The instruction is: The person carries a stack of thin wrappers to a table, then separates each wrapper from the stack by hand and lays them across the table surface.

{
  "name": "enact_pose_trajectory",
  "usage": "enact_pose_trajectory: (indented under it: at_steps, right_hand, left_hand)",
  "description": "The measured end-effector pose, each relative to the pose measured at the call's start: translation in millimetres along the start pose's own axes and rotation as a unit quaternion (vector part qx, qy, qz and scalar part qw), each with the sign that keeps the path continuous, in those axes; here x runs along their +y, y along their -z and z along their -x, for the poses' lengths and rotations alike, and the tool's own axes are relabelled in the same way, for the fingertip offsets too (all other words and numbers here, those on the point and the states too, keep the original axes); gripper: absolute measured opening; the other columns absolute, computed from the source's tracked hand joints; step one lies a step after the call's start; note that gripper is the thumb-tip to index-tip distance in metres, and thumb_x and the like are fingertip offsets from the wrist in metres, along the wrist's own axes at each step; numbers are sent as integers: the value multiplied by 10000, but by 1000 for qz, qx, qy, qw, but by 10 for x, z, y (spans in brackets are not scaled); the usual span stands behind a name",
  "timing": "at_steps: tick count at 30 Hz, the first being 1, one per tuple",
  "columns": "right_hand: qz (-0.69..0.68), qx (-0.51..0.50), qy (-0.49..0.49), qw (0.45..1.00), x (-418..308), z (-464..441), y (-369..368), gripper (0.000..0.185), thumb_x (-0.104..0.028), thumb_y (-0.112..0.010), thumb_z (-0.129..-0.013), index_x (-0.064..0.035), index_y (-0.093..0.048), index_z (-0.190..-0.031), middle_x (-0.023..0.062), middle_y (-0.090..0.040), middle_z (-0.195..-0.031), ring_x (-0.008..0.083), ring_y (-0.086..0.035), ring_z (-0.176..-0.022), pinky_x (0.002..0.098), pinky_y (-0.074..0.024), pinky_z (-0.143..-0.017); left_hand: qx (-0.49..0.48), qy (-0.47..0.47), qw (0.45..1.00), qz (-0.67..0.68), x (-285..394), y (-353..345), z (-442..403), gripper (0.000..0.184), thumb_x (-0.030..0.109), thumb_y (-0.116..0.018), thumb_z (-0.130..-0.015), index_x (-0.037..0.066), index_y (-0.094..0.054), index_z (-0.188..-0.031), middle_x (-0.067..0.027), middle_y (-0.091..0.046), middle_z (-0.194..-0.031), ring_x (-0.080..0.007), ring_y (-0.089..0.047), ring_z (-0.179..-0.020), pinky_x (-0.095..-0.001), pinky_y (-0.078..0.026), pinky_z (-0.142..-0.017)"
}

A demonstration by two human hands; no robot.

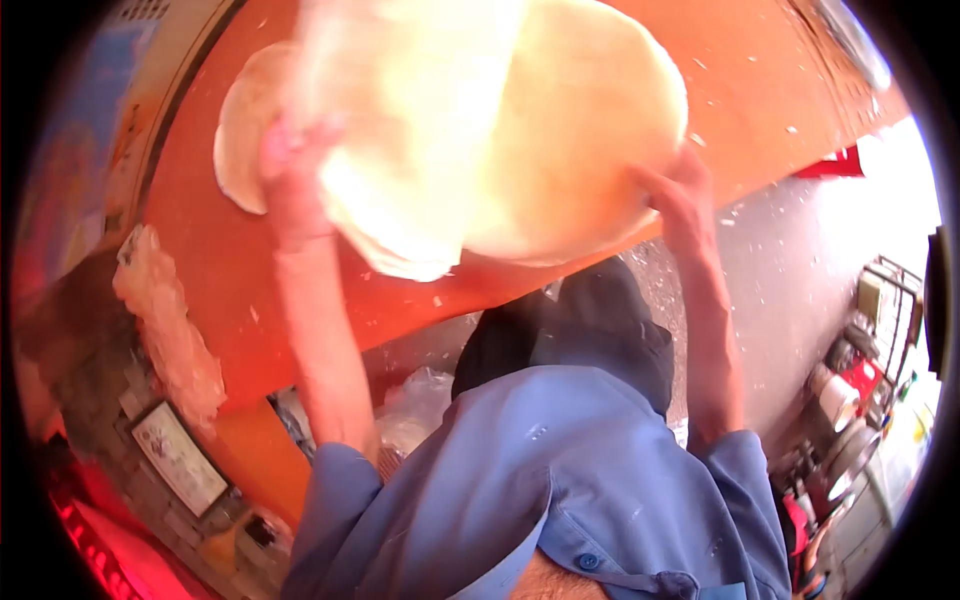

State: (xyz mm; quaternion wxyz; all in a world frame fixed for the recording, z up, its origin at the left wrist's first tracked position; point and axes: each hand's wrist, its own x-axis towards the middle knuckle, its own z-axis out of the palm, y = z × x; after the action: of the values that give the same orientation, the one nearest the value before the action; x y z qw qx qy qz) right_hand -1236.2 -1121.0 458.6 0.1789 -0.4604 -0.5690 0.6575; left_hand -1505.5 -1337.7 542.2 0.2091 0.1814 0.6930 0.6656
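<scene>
Large pale, rounded flat pieces (580, 130) lie over an orange table (220, 310), brightly lit and partly washed out. My right hand (680, 190) grips the right edge of one piece, thumb on top and fingers at the rim. At the left, my left hand (300, 165) is blurred and closed at the edge of an overexposed pale sheet (400, 130), which overlaps the other piece. Another pale rounded piece (240, 140) shows beyond my left hand. What the pieces are made of cannot be made out.
A crumpled translucent plastic strip (170, 330) lies along the table's left side. Clear plastic bags (415, 400) are beside my legs. A metal cart (890, 310) and assorted items stand on the floor at the right. Small white scraps dot the table and floor.
</scene>
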Motion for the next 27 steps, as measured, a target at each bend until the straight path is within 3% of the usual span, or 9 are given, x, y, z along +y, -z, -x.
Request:
enact_pose_trajectory:
  at_steps: [6,10,11,12,14,19,21,23,27]
  right_hand:
    - [7,-10,11,1000,21,-3,-28,407,-131,-735,-764,43,-586,-1100,94,-681,-935,154,-645,-794,275,-498,-659]
    - [1,-4,49,999,-18,1,-94,416,-126,-720,-793,31,-569,-1148,86,-685,-952,153,-644,-809,278,-494,-676]
    - [2,-9,53,999,-57,-5,-164,416,-126,-720,-793,31,-569,-1148,86,-685,-952,153,-644,-809,278,-494,-676]
    - [-41,-8,77,996,-121,13,-258,414,-116,-709,-801,34,-562,-1158,90,-685,-951,157,-644,-817,278,-497,-686]
    - [-68,-32,120,990,-314,68,-439,457,-135,-708,-827,47,-538,-1211,117,-683,-946,168,-645,-848,278,-502,-724]
    - [-41,-92,66,993,-603,114,-802,556,-383,-595,-931,40,-519,-1283,128,-659,-901,190,-628,-854,335,-501,-784]
    - [-123,-135,36,983,-475,34,-838,611,-483,-448,-973,32,-514,-1296,150,-650,-951,202,-609,-946,383,-459,-880]
    - [-95,-156,43,982,-476,71,-762,661,-530,-351,-984,26,-511,-1304,171,-643,-1023,214,-587,-1033,404,-403,-957]
    - [-141,-174,19,974,-451,139,-656,635,-512,-359,-991,13,-520,-1308,157,-657,-1069,213,-597,-1054,397,-416,-952]
  left_hand:
    - [183,-9,983,-7,106,2309,327,545,87,-592,-887,-85,-393,-1364,-181,-540,-1307,-330,-579,-1124,-429,-477,-961]
    - [387,95,897,-193,-595,3313,891,502,83,-623,-869,-65,-447,-1316,-169,-586,-1229,-275,-596,-1086,-396,-488,-938]
    - [420,65,848,-317,-819,3060,918,479,87,-635,-862,-51,-477,-1293,-159,-604,-1192,-238,-605,-1060,-373,-498,-914]
    - [297,69,933,-193,-590,2350,869,533,79,-659,-872,-80,-425,-1324,-152,-601,-1209,-206,-593,-1075,-342,-496,-938]
    - [122,67,984,-109,-580,1278,714,560,81,-648,-869,-78,-408,-1349,-163,-600,-1202,-214,-601,-1072,-338,-498,-935]
    - [-178,55,977,-106,-419,-995,542,611,293,-748,-826,-40,-509,-1279,-131,-628,-1136,-218,-598,-1072,-333,-479,-906]
    - [-115,-110,982,-97,-337,-1268,547,511,214,-737,-819,-26,-540,-1224,-168,-661,-1049,-252,-641,-985,-349,-496,-862]
    - [-81,5,987,-138,-421,-1285,535,389,133,-671,-819,-31,-582,-1160,-189,-685,-958,-257,-669,-887,-353,-520,-809]
    - [-22,-63,987,-146,-392,-1063,330,216,58,-563,-828,-43,-656,-994,-180,-696,-879,-225,-676,-796,-337,-537,-735]
